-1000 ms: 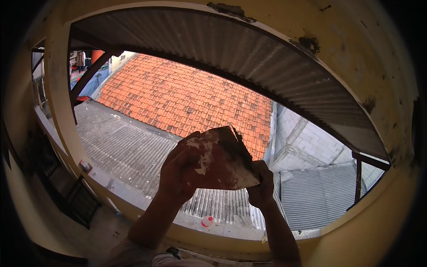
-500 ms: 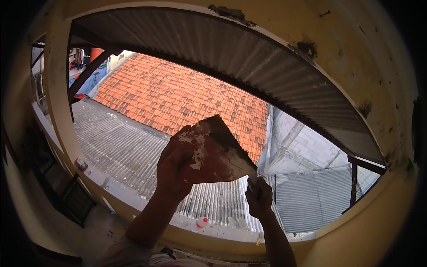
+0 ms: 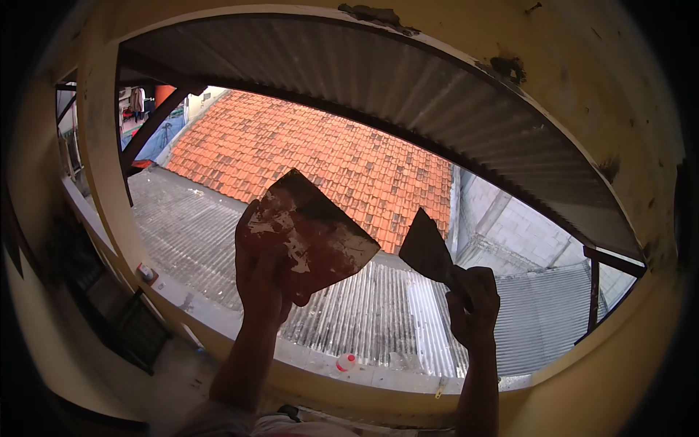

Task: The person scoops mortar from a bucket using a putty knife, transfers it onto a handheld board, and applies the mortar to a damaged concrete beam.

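My left hand [image 3: 259,284] grips a flat, dark reddish putty board [image 3: 328,255] by its left side. Pale smears of putty cover parts of the board, and it is held up at a tilt. In my right hand [image 3: 475,302] is a putty knife [image 3: 427,249], its dark triangular blade pointing up and left. My fingers are wrapped round its handle, which is mostly hidden. A narrow gap lies between the blade and the board's right corner.
Below my hands runs a ledge [image 3: 298,357] bearing a bottle with a red part [image 3: 346,362] and a small container [image 3: 147,273]. Corrugated sheeting [image 3: 349,73] slopes overhead. Patched yellow wall [image 3: 561,95] curves round the opening. Outside are a tiled roof [image 3: 291,138] and corrugated roofs.
The putty knife has come away from the board's right edge and moved right, its blade now fully in sight. My left hand and the board have shifted left and turned.
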A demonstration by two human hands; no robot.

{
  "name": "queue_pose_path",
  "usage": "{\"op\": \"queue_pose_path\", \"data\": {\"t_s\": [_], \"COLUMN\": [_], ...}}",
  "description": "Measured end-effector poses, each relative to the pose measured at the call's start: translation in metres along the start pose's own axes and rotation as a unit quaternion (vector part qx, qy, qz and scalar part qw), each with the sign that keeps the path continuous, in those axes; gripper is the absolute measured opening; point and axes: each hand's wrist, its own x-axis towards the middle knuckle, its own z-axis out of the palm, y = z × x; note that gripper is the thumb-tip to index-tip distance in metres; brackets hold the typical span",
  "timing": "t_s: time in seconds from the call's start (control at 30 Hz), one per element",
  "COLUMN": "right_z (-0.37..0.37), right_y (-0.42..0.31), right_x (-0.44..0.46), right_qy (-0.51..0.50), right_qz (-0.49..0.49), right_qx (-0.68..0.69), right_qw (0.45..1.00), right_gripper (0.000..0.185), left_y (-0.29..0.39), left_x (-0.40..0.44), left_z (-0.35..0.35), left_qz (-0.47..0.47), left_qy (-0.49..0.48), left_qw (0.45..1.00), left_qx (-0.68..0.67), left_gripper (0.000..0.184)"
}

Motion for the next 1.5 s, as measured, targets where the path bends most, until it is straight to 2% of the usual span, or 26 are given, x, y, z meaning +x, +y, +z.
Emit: {"op": "queue_pose_path", "data": {"t_s": [0.07, 0.13, 0.2, 0.33, 0.4, 0.43, 0.47, 0.53, 0.6, 0.67, 0.73, 0.8, 0.87, 0.9, 0.97, 1.2, 1.27, 1.33, 1.4, 1.43, 1.47, 1.5], "right_z": [0.0, 0.007, 0.009, 0.012, 0.015, 0.018, 0.023, 0.036, 0.044, 0.058, 0.061, 0.069, 0.071, 0.071, 0.071, 0.069, 0.068, 0.057, 0.041, 0.038, 0.034, 0.027], "right_y": [-0.009, -0.015, -0.026, -0.018, -0.023, -0.022, -0.02, -0.016, -0.023, -0.024, -0.024, -0.018, -0.016, -0.016, -0.012, 0.003, 0.013, 0.02, 0.03, 0.03, 0.043, 0.046], "right_x": [0.0, 0.003, 0.005, -0.003, 0.0, 0.0, 0.0, -0.001, -0.004, -0.006, -0.004, -0.01, -0.013, -0.014, -0.021, -0.054, -0.064, -0.065, -0.063, -0.06, -0.056, -0.055], "right_qy": [-0.028, -0.006, 0.012, 0.013, -0.003, 0.007, 0.004, 0.026, -0.034, -0.058, -0.107, -0.129, -0.137, -0.145, -0.149, -0.152, -0.191, -0.17, -0.208, -0.155, -0.138, -0.11], "right_qz": [0.022, -0.003, 0.055, 0.074, 0.169, 0.147, 0.152, 0.071, 0.075, 0.084, 0.068, 0.091, 0.085, 0.083, 0.08, 0.08, 0.12, 0.112, 0.133, 0.137, 0.045, 0.112], "right_qx": [-0.053, -0.071, -0.04, -0.062, -0.024, -0.045, -0.047, -0.066, -0.085, -0.058, -0.029, 0.08, 0.087, 0.092, 0.089, 0.074, 0.054, 0.045, 0.003, 0.023, -0.045, 0.001], "right_qw": [0.998, 0.997, 0.998, 0.995, 0.985, 0.988, 0.987, 0.995, 0.993, 0.993, 0.992, 0.984, 0.983, 0.982, 0.982, 0.982, 0.973, 0.978, 0.969, 0.978, 0.988, 0.988], "right_gripper": [0.052, 0.054, 0.043, 0.03, 0.025, 0.022, 0.022, 0.023, 0.046, 0.049, 0.038, 0.031, 0.029, 0.027, 0.027, 0.029, 0.03, 0.026, 0.021, 0.017, 0.025, 0.026], "left_y": [0.0, -0.006, -0.011, -0.016, -0.017, -0.018, -0.018, -0.017, -0.019, -0.021, -0.028, -0.027, -0.014, -0.015, -0.02, -0.033, -0.031, -0.022, -0.015, -0.012, -0.01, -0.009], "left_x": [-0.005, -0.009, -0.013, -0.023, -0.028, -0.032, -0.036, -0.043, -0.048, -0.051, -0.053, -0.054, -0.052, -0.052, -0.055, -0.052, -0.049, -0.044, -0.041, -0.039, -0.037, -0.034], "left_z": [-0.003, -0.008, -0.012, -0.02, -0.021, -0.017, -0.013, -0.003, -0.001, 0.001, -0.003, -0.002, 0.016, 0.014, 0.006, -0.013, -0.009, -0.001, 0.001, -0.003, -0.005, -0.006], "left_qz": [-0.018, -0.035, -0.053, -0.14, -0.175, -0.19, -0.205, -0.229, -0.25, -0.246, -0.225, -0.201, -0.243, -0.24, -0.212, -0.167, -0.161, -0.171, -0.18, -0.168, -0.155, -0.152], "left_qy": [0.006, 0.01, 0.014, 0.0, -0.011, -0.009, -0.007, 0.0, 0.004, 0.006, -0.015, -0.035, 0.025, 0.026, -0.016, -0.015, 0.012, 0.023, 0.029, 0.025, 0.02, 0.021], "left_qw": [1.0, 0.999, 0.998, 0.989, 0.984, 0.979, 0.974, 0.966, 0.958, 0.958, 0.967, 0.976, 0.958, 0.958, 0.971, 0.984, 0.984, 0.978, 0.97, 0.979, 0.986, 0.986], "left_qx": [-0.007, -0.016, -0.028, -0.042, -0.036, -0.066, -0.097, -0.116, -0.138, -0.15, -0.115, -0.077, -0.154, -0.155, -0.11, -0.056, -0.071, -0.119, -0.16, -0.111, -0.061, -0.059], "left_gripper": [0.065, 0.064, 0.062, 0.058, 0.057, 0.055, 0.053, 0.051, 0.05, 0.049, 0.048, 0.048, 0.044, 0.044, 0.041, 0.039, 0.042, 0.045, 0.048, 0.05, 0.053, 0.053]}}
